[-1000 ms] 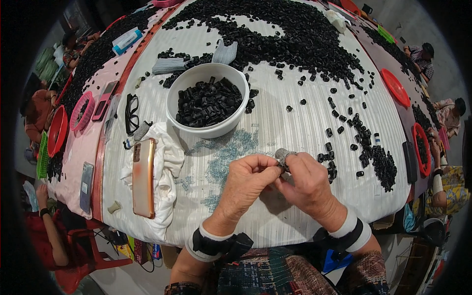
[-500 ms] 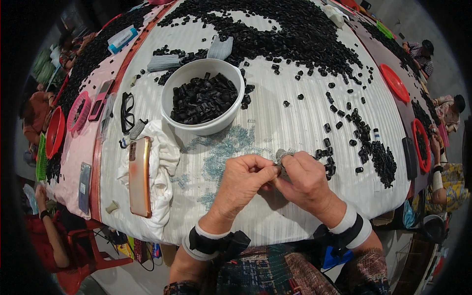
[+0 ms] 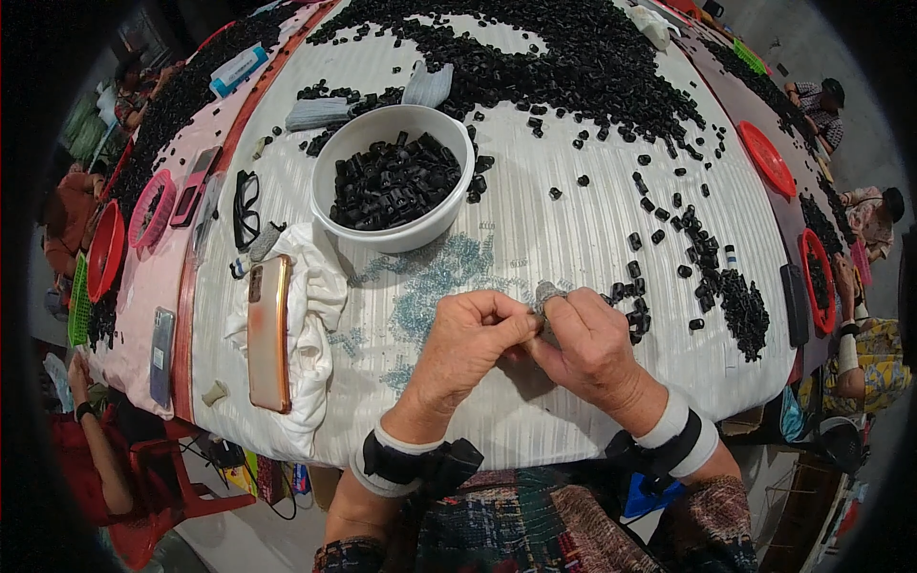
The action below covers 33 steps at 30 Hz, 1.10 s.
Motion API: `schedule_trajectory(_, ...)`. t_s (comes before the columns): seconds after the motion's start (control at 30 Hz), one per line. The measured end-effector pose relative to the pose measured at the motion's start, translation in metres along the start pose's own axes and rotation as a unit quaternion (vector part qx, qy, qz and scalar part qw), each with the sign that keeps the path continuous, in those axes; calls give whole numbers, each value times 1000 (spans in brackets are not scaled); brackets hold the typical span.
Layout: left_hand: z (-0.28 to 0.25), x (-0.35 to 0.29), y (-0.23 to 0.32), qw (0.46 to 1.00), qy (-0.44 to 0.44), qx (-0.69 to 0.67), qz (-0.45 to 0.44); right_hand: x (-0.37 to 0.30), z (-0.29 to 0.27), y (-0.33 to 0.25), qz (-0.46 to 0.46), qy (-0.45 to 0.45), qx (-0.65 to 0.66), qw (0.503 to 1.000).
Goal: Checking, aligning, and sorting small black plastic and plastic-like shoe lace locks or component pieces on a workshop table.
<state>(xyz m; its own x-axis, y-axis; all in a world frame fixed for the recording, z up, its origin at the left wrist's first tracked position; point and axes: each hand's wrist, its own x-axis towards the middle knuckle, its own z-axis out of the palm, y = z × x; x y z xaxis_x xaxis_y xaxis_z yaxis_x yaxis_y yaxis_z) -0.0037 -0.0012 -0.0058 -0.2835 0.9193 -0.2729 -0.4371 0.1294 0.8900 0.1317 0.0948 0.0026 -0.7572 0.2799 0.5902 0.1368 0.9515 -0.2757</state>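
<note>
My left hand (image 3: 468,339) and my right hand (image 3: 594,346) meet over the white cloth near the front of the table. Both are closed in a pinch, thumb against fingers. Whatever they hold between the fingertips is too small and too hidden to name. A grey cover (image 3: 547,292) wraps one finger of my right hand. Just beyond my left hand lies a scatter of small pale metal springs (image 3: 444,277). Behind it stands a white bowl (image 3: 392,239) filled with small black plastic pieces (image 3: 396,181). Right of my right hand sit loose black pieces (image 3: 635,291) and a heap of thin black parts (image 3: 745,315).
A phone in a gold-edged case (image 3: 268,334) lies on a crumpled white cloth (image 3: 315,315) at left, with glasses (image 3: 246,210) beyond. A large black pile (image 3: 573,76) spreads across the back. Other people work along both sides, near red baskets (image 3: 767,160).
Both hands keep the same pinch at nearly the same spot, with only slight finger movement. The whole view has shifted a little.
</note>
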Motion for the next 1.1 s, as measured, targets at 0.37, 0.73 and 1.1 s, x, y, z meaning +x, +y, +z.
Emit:
schedule_trajectory(0.37, 4, 1, 2, 999, -6, -24, 21, 7, -16, -1, 44, -30, 93, 994)
schedule_trajectory(0.73, 4, 1, 4, 986, -92, -136, -13, 2, -22, 6, 216, 3, 388, 896)
schedule_trajectory(1.1, 7, 0, 4, 994, -72, -73, 23, 4, -27, 12, 187, -16, 359, 914)
